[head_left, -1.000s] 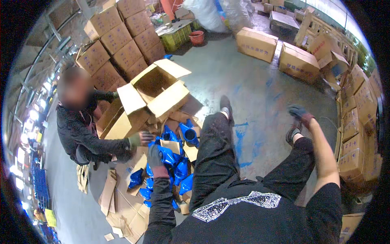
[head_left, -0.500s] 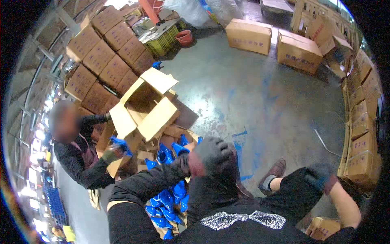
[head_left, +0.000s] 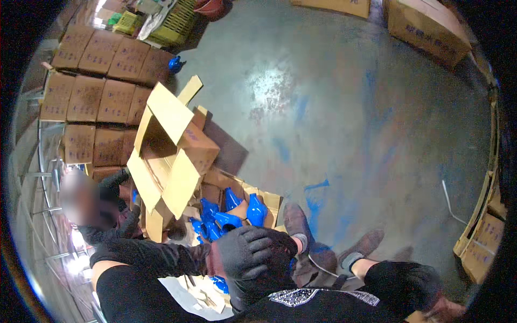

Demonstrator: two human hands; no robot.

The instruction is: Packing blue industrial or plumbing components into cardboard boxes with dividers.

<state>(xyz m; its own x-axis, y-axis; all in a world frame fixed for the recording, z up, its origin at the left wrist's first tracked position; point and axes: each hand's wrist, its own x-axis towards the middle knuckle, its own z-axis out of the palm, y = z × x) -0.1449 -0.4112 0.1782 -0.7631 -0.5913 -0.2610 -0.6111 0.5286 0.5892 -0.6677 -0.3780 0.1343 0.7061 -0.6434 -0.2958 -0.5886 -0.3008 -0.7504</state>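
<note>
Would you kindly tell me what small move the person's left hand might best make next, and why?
Probably lift the left hand off the left knee and reach forward for the nearest bottle-shaped blue part. The gloved hand appears to rest on the knee with no part visible in its grasp, while that part lies just beyond, amid cardboard, largely uncovered.

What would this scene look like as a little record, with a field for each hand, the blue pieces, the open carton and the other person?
Left hand: dark-gloved, resting over the left knee
Right hand: at the right knee; fingers hard to make out
Blue pieces: glossy, piled among cardboard
Open carton: flaps spread, just beyond the pile
Other person: at far left, beside that carton
Floor: grey, stained blue
</note>
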